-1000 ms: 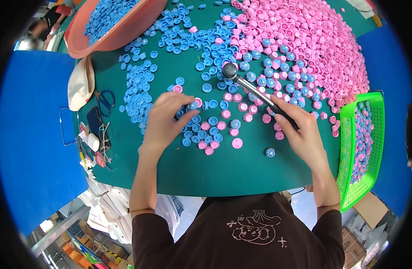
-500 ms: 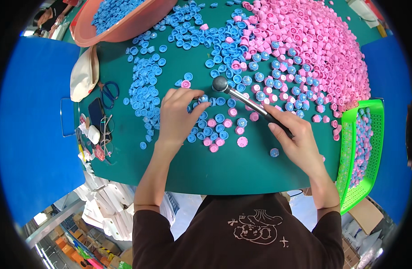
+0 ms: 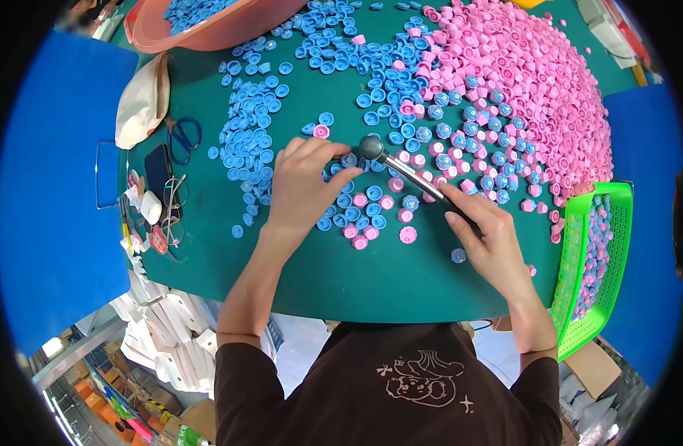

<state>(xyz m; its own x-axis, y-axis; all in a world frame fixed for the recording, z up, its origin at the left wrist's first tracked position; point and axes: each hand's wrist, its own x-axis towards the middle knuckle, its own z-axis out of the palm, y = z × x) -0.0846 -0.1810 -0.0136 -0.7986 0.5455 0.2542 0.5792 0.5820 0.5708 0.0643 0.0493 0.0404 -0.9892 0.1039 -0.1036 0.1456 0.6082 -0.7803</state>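
Observation:
My left hand (image 3: 306, 178) reaches over the green table with thumb and forefinger closed around a small blue cap (image 3: 349, 160). My right hand (image 3: 488, 232) is wrapped round the dark grip of a mallet (image 3: 412, 177). Its round dark head is just to the right of the blue cap, close to my left fingertips; I cannot tell whether they touch. Below my left fingers lie loose blue caps (image 3: 352, 214) and several pink cups (image 3: 360, 242). Right of the mallet are joined blue-and-pink pieces (image 3: 443, 162) among loose pink cups.
A large pink heap (image 3: 519, 74) covers the far right. A green basket (image 3: 571, 260) with joined pieces stands at the right edge. An orange basin (image 3: 230, 33) of blue caps is far left. Scissors (image 3: 181, 140), a phone (image 3: 157, 169) and glasses (image 3: 176, 204) lie left.
The mallet head has come nearer to the blue cap at my left fingertips. The whole view has shifted slightly; both hands keep their grips.

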